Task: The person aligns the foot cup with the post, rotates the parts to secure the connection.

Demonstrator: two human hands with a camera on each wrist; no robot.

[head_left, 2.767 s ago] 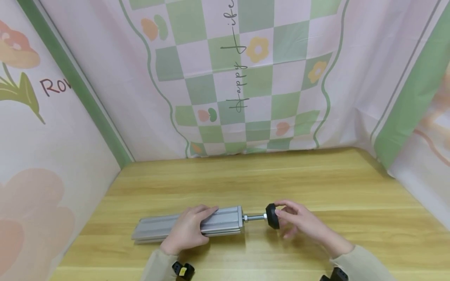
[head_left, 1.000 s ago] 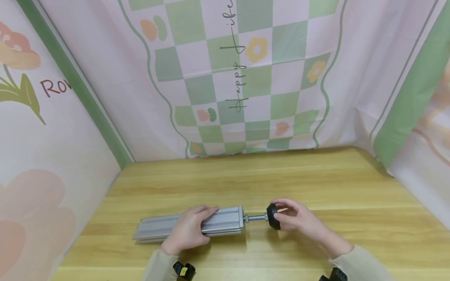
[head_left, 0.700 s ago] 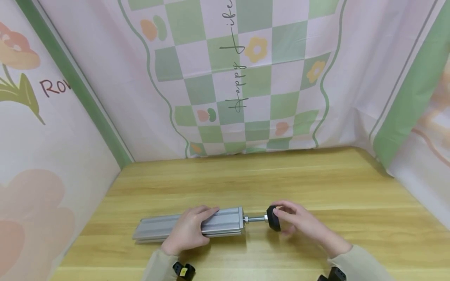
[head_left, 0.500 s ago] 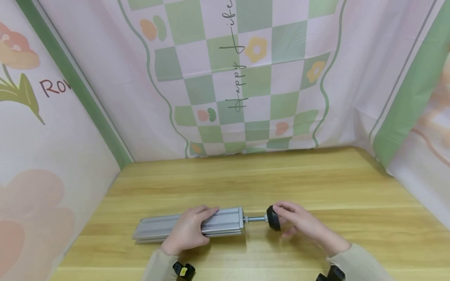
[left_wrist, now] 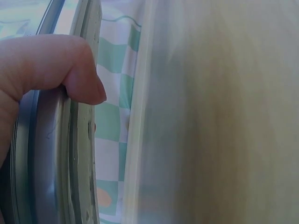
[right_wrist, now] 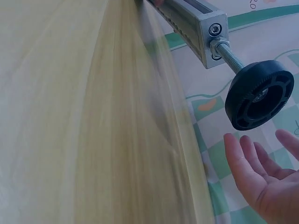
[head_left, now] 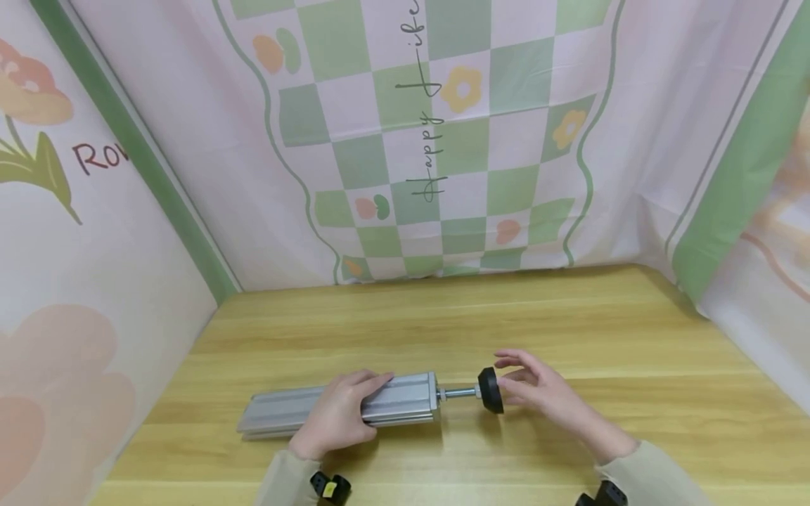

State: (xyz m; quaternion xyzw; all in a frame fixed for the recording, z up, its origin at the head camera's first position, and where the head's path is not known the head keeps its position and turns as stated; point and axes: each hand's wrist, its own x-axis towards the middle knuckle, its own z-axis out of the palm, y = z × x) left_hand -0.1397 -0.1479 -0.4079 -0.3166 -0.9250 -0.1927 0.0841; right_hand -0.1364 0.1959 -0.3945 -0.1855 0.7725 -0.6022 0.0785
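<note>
My left hand (head_left: 338,414) grips a grey aluminium profile (head_left: 405,398) near its middle, with fingers over the top. The left wrist view shows one bent finger (left_wrist: 60,58) across the ridged metal. From the profile's right end sticks a threaded rod (head_left: 460,393) with a nut at its base. A round black levelling foot (head_left: 490,391) caps the rod. Just right of the foot is my right hand (head_left: 544,393), its fingers spread and loosely bent. The right wrist view has those fingers (right_wrist: 240,163) apart from the foot's hollow underside. Two screw heads show on the profile's end plate (right_wrist: 203,45).
The profile is over a wood-grain table (head_left: 569,316). A printed curtain with green and white checks (head_left: 465,144) hangs behind the table's far edge. More printed cloth (head_left: 57,267) stands along the left and right sides.
My right hand has repeatedly shifted its fingers around the black foot; now they have come off it and spread. The left hand and the profile stay almost where they were.
</note>
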